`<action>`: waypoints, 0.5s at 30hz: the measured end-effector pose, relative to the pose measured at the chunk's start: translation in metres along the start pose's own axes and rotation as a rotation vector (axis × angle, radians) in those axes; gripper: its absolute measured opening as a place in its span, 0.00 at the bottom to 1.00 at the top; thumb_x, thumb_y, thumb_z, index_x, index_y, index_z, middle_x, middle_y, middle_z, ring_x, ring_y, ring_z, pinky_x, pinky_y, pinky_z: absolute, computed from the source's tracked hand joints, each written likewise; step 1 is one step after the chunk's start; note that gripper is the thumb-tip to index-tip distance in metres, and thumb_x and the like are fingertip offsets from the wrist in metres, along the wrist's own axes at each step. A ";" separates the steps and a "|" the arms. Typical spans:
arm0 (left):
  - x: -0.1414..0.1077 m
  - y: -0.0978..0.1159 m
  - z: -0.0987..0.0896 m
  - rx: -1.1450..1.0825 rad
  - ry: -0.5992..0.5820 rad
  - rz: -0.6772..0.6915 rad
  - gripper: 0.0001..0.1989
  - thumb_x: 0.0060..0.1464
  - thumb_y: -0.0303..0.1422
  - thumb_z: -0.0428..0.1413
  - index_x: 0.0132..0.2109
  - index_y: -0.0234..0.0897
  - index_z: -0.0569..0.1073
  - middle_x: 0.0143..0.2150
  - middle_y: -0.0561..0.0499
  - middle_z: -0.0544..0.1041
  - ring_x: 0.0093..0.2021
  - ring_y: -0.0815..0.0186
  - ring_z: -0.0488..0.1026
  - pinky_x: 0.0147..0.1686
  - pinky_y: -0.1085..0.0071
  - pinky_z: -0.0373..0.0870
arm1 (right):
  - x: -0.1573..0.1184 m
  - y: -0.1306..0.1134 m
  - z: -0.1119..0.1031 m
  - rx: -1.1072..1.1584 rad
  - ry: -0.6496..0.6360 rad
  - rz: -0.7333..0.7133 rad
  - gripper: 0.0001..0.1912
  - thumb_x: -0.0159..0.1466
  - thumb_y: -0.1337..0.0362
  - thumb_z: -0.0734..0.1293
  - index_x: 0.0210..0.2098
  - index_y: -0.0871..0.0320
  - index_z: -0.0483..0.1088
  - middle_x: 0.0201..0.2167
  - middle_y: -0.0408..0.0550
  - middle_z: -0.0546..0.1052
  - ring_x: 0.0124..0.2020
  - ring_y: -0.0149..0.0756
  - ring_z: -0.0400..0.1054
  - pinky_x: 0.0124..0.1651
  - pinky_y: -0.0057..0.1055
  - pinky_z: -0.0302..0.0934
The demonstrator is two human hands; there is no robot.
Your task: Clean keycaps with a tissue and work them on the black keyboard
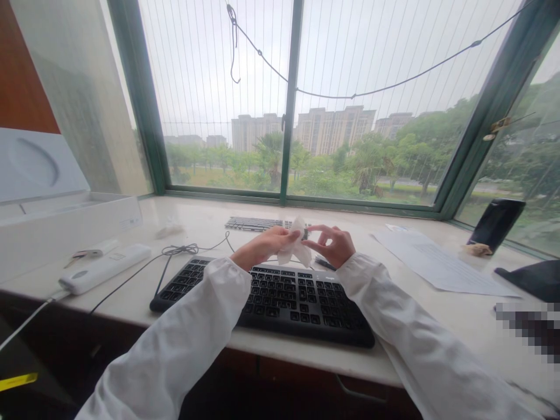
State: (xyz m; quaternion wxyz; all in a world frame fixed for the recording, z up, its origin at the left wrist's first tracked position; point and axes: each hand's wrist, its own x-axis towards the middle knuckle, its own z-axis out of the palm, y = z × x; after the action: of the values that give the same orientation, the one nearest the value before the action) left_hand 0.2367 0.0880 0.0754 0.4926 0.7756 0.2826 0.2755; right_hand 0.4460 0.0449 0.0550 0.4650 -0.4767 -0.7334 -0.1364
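My left hand [265, 245] pinches a crumpled white tissue [299, 248] above the back edge of a black keyboard [284, 297]. Close on its right, my right hand [333, 245] has its thumb and forefinger around a small dark piece [305, 234] at the tissue's edge, too small to name. The black keyboard has many of its keycaps in place and lies at a slant near the table's front edge. Behind the hands is a row of loose keycaps or a second strip of keys [254, 224], partly hidden by the tissue.
A white power strip [107, 268] and a tied black cable [179, 249] lie left. Beyond them stands an open white box [70, 216]. Paper sheets [437, 259], a propped dark phone [496, 224] and a black item [534, 279] are right. A window spans the back.
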 end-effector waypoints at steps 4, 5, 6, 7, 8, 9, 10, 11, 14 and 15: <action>0.002 -0.004 0.001 0.000 -0.021 -0.011 0.33 0.47 0.59 0.56 0.37 0.28 0.79 0.27 0.48 0.72 0.26 0.70 0.62 0.26 0.73 0.55 | -0.001 -0.001 0.002 -0.020 -0.047 -0.042 0.19 0.56 0.47 0.72 0.41 0.50 0.76 0.15 0.37 0.73 0.22 0.33 0.68 0.35 0.31 0.62; 0.002 -0.004 0.001 -0.010 -0.015 -0.018 0.33 0.47 0.58 0.57 0.38 0.28 0.80 0.27 0.48 0.73 0.26 0.70 0.63 0.26 0.73 0.55 | -0.001 -0.002 0.002 -0.024 -0.051 -0.048 0.18 0.56 0.48 0.72 0.41 0.51 0.76 0.15 0.37 0.73 0.21 0.33 0.68 0.35 0.31 0.61; 0.001 -0.004 0.001 -0.022 -0.007 -0.024 0.32 0.46 0.58 0.58 0.39 0.28 0.80 0.28 0.48 0.74 0.26 0.69 0.64 0.27 0.73 0.56 | -0.001 -0.003 0.002 -0.026 -0.051 -0.050 0.18 0.56 0.48 0.72 0.42 0.51 0.76 0.15 0.36 0.73 0.21 0.33 0.68 0.35 0.31 0.61; 0.001 -0.004 0.001 -0.031 0.001 -0.030 0.32 0.46 0.57 0.58 0.39 0.28 0.80 0.28 0.47 0.74 0.26 0.69 0.64 0.27 0.73 0.56 | -0.001 -0.003 0.003 -0.028 -0.049 -0.051 0.18 0.56 0.48 0.72 0.42 0.51 0.75 0.15 0.36 0.72 0.21 0.33 0.67 0.35 0.32 0.61; 0.000 -0.003 0.001 -0.035 0.008 -0.038 0.32 0.45 0.57 0.59 0.40 0.29 0.80 0.28 0.47 0.75 0.26 0.69 0.65 0.27 0.73 0.57 | -0.001 -0.004 0.003 -0.030 -0.046 -0.051 0.18 0.56 0.48 0.71 0.42 0.51 0.75 0.14 0.36 0.72 0.21 0.33 0.67 0.35 0.32 0.61; 0.000 -0.002 0.001 -0.034 0.017 -0.050 0.32 0.45 0.57 0.59 0.40 0.28 0.80 0.28 0.47 0.75 0.26 0.69 0.65 0.27 0.73 0.57 | -0.001 -0.004 0.004 -0.034 -0.044 -0.052 0.18 0.56 0.48 0.71 0.42 0.51 0.75 0.14 0.36 0.72 0.21 0.33 0.67 0.36 0.32 0.60; -0.001 -0.001 0.000 -0.028 0.028 -0.063 0.32 0.44 0.57 0.60 0.40 0.28 0.80 0.27 0.47 0.75 0.25 0.69 0.65 0.26 0.73 0.56 | -0.002 -0.005 0.004 -0.039 -0.043 -0.053 0.18 0.56 0.48 0.71 0.42 0.51 0.75 0.14 0.36 0.72 0.20 0.33 0.66 0.36 0.32 0.60; -0.002 0.000 0.000 -0.020 0.038 -0.074 0.32 0.43 0.57 0.60 0.39 0.28 0.80 0.27 0.48 0.75 0.25 0.69 0.65 0.26 0.73 0.56 | -0.002 -0.005 0.005 -0.047 -0.042 -0.054 0.18 0.56 0.48 0.71 0.41 0.51 0.75 0.14 0.36 0.72 0.20 0.33 0.66 0.35 0.32 0.60; -0.003 0.003 -0.001 0.008 0.060 -0.094 0.32 0.42 0.57 0.61 0.37 0.28 0.80 0.25 0.49 0.73 0.24 0.70 0.63 0.25 0.74 0.54 | -0.003 -0.005 0.007 -0.065 -0.048 -0.060 0.19 0.56 0.47 0.71 0.41 0.51 0.74 0.14 0.35 0.72 0.19 0.32 0.65 0.37 0.32 0.59; -0.004 0.003 -0.001 0.018 0.062 -0.094 0.32 0.42 0.58 0.61 0.36 0.28 0.79 0.25 0.49 0.72 0.24 0.71 0.63 0.25 0.74 0.54 | -0.003 -0.005 0.007 -0.066 -0.051 -0.063 0.19 0.57 0.47 0.71 0.42 0.51 0.74 0.14 0.36 0.72 0.20 0.32 0.65 0.37 0.33 0.59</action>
State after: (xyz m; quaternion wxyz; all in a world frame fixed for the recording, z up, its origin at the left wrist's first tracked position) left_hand 0.2337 0.0851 0.0783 0.4889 0.7570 0.3365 0.2733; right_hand 0.4381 0.0447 0.0497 0.4255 -0.4719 -0.7548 -0.1628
